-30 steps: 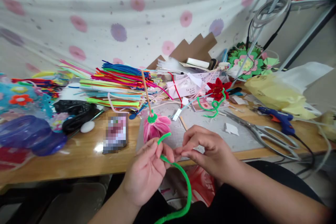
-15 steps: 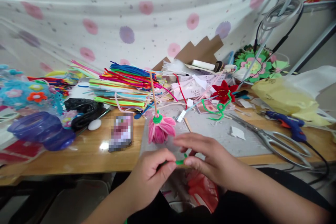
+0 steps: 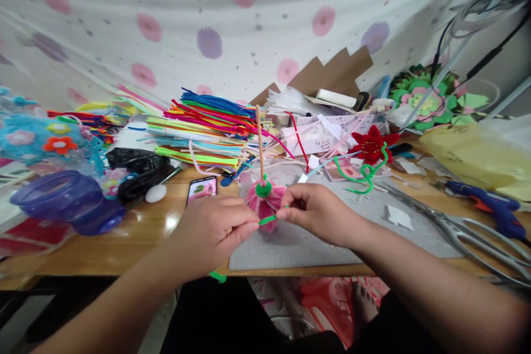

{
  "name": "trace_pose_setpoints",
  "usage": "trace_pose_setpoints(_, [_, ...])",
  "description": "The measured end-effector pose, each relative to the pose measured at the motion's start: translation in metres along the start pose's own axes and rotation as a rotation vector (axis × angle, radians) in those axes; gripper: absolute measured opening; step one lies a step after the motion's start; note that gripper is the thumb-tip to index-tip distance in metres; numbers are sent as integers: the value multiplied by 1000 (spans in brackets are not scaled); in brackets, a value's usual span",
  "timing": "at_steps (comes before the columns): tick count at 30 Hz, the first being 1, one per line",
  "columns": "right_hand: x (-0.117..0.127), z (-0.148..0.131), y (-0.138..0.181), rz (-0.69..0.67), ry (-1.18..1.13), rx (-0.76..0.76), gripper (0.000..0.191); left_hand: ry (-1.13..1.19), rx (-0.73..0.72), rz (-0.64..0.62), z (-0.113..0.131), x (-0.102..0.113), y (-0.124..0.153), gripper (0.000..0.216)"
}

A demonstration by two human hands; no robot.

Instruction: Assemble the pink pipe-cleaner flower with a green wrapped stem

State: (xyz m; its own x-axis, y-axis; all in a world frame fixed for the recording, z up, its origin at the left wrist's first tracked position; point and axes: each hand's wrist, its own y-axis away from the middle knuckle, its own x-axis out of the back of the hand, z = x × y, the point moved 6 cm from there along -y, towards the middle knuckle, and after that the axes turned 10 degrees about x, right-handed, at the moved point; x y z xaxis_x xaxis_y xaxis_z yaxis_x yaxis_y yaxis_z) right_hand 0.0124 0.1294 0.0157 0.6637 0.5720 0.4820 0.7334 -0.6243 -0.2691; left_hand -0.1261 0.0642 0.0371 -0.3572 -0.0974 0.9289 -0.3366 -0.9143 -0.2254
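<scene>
Surface (image 3: 136, 243): wood, smooth, glossy. Grey mat (image 3: 290, 254): matt. Green strip (image 3: 267, 220): fuzzy pile, matt. Pink flower (image 3: 271, 202): velvety pile; stick (image 3: 259, 138): bare wood, matt. Red flower (image 3: 374, 145): plush, matt. Scissors (image 3: 435, 214): metal, smooth, dull sheen. Blue glue gun (image 3: 501, 207): plastic, smooth. Purple vessel (image 3: 78, 199): translucent plastic, glossy. Black bag (image 3: 139, 160): thin plastic, crumpled, shiny. Brown sheet (image 3: 327, 76): cardboard, matt. Yellow bag (image 3: 464, 152): thin plastic, creased.

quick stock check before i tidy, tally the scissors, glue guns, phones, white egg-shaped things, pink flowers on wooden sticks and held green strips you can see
Scissors: 1
Glue gun: 1
Phone: 1
White egg-shaped thing: 1
Pink flower on wooden stick: 1
Held green strip: 1
Total: 6
</scene>
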Motion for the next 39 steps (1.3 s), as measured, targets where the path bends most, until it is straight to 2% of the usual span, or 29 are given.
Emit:
trace_pose_setpoints(3, [4, 10, -20, 22, 7, -17, 9, -94, 149, -53, -22, 1, -15, 28])
trace_pose_setpoints(5, [8, 16, -30, 63, 94, 6, 6, -125, 241, -88, -34, -2, -24, 30])
trace_pose_setpoints(8, [13, 23, -39, 154, 194, 82, 3, -147, 308, -116, -45, -5, -35, 28])
trace_pose_setpoints(11, [16, 30, -42, 221, 147, 118, 5, -171, 334, -116, -50, -5, -41, 27])
trace_pose_setpoints(16, [17, 39, -46, 247, 15, 108, 8, -182, 331, -130, -55, -7, -45, 27])
trace_pose_setpoints(20, [15, 48, -48, 260, -114, 85, 8, -101, 300, -141, -59, -12, -49, 26])
trace_pose_setpoints(22, [14, 50, -49, 265, -198, 94, 8, -39, 314, -126, -62, -13, -50, 22])
trace_pose_setpoints(25, [11, 52, -50, 235, -301, 74, 9, 12, 338, -94, -65, -13, -50, 27])
trace_pose_setpoints(28, [8, 54, -52, 210, -364, 29, 8, 38, 289, -74, -63, -12, -51, 28])
trace_pose_setpoints(39, [10, 56, -66, 68, -235, 106, 11, 120, 199, -54, -67, -14, -61, 26])
